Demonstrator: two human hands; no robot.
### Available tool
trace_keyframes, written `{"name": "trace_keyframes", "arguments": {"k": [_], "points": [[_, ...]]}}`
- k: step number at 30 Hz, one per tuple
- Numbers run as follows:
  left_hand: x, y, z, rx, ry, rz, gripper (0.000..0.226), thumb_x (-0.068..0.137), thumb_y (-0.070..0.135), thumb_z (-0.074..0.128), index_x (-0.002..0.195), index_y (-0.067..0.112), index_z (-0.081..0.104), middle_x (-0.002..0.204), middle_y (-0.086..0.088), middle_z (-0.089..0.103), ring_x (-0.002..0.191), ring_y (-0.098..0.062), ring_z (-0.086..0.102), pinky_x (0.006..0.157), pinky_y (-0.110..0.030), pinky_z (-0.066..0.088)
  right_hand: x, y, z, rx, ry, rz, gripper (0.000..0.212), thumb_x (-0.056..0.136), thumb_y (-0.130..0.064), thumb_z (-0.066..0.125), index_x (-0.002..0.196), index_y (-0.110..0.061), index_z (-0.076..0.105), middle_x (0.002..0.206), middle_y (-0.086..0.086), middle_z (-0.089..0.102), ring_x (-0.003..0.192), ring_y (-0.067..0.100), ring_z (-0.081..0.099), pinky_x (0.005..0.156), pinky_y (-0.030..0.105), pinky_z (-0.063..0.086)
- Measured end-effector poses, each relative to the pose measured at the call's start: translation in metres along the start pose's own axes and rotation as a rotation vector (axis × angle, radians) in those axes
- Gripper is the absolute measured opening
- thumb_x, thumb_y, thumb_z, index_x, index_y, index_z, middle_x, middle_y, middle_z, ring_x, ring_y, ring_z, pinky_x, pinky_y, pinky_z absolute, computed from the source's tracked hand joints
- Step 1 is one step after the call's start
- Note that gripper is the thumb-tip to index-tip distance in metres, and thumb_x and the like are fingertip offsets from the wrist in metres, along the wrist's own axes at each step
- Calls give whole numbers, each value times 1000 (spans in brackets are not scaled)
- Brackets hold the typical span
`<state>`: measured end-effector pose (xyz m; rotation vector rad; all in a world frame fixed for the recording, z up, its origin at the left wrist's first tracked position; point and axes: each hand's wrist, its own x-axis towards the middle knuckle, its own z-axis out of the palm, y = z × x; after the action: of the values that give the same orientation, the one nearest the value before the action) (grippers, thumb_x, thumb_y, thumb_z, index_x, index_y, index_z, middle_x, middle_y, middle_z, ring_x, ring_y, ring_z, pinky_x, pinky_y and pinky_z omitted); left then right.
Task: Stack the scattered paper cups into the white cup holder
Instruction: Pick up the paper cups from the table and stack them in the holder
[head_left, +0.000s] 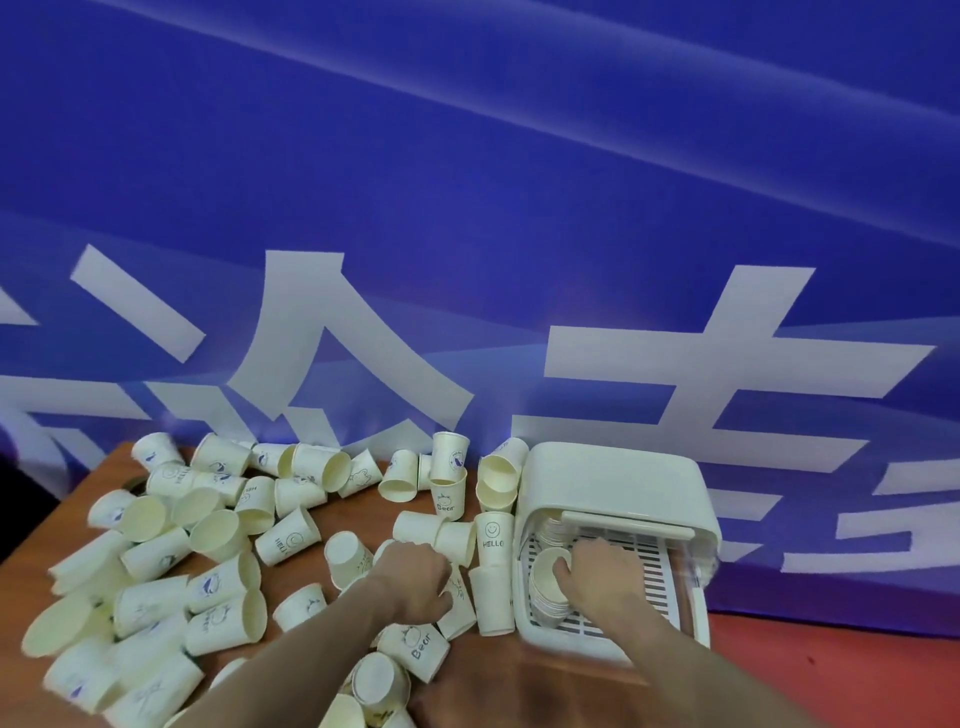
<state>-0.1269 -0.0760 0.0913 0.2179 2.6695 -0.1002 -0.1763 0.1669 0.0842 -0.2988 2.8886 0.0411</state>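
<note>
Cup holder: I see the white cup holder (618, 530) at the right end of the table, its lid tipped up and back toward the wall, the slatted tray facing me.
Stack in holder: a nested stack of cups (548, 592) lies on its side in the tray's left part — long axis running toward me, mouths facing away toward the wall.
Right hand: my right hand (597, 574) rests on that stack, fingers curled over the far rim, gripping it.
Left hand: my left hand (415, 579) is down among the loose cups just left of the holder, fingers closed on a tipped cup (460, 603).
Scattered cups: the paper cups (208, 551) cover the table's left and middle — most on their sides pointing every way, a few upright or inverted, like the "HELLO" cup (493, 538) touching the holder.
Surface: a reddish-brown wooden table (348, 514).
Room: a blue banner (467, 208) with large white characters hangs right behind the table.
</note>
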Motion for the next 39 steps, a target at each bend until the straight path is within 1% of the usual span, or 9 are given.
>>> {"name": "trace_keyframes", "arguments": {"k": [2,4,8,10,13,20,26,33,39], "points": [[-2,-7,-1,-45,3,-10,38,89,48,48,110,20,63,107,-4,65,102,-24,59,86,-37,46,-2,-11,-7,13,12,-68,41,95,-44,36,102,-17,67,105,5,69,99,26,66,78,32,47],[-3,-17,1,-57,23,0,49,88,55,49,127,25,54,122,-3,58,117,-22,50,98,-40,38,-3,-24,-10,61,10,-160,37,94,-43,38,99,-18,66,102,6,69,96,28,65,75,32,46],[-13,-42,12,-85,51,-52,81,82,68,49,150,30,28,153,-3,31,144,-25,21,116,-48,21,-3,-54,-12,114,68,-310,39,94,-47,39,111,-21,62,107,5,66,99,26,62,71,34,42],[-21,-54,16,-100,47,-89,89,81,71,49,154,31,16,161,-4,15,150,-26,3,119,-51,11,-2,-68,-12,124,89,-342,44,93,-49,39,120,-21,60,112,4,64,105,25,58,79,36,44],[-34,-73,22,-113,48,-146,91,82,71,48,155,31,11,164,-3,6,150,-26,-7,120,-51,4,1,-88,-11,94,102,-375,45,92,-51,37,118,-22,60,111,4,62,109,26,55,84,38,42],[-52,-118,38,-175,32,-227,89,85,68,49,155,31,10,164,-3,5,151,-27,-4,121,-49,8,10,-125,-7,69,65,-370,45,94,-48,39,124,-21,58,118,3,60,115,24,51,91,37,42],[-43,-144,57,-181,32,-227,82,86,64,48,153,27,19,160,-4,18,149,-26,6,119,-47,14,18,-152,8,31,-5,-344,39,96,-45,38,116,-18,59,115,4,58,111,24,51,84,35,39],[-16,-135,70,-161,75,-100,68,90,54,49,149,23,32,156,-6,28,148,-28,13,119,-44,17,33,-160,25,87,-120,-241,34,94,-39,43,113,-17,61,114,4,60,109,23,53,86,33,43],[15,-119,69,-184,143,8,47,91,46,49,129,19,56,132,-4,51,130,-22,35,108,-38,29,58,-151,32,157,-209,-113,25,91,-34,48,105,-17,61,108,2,64,101,20,60,80,30,47]]}}
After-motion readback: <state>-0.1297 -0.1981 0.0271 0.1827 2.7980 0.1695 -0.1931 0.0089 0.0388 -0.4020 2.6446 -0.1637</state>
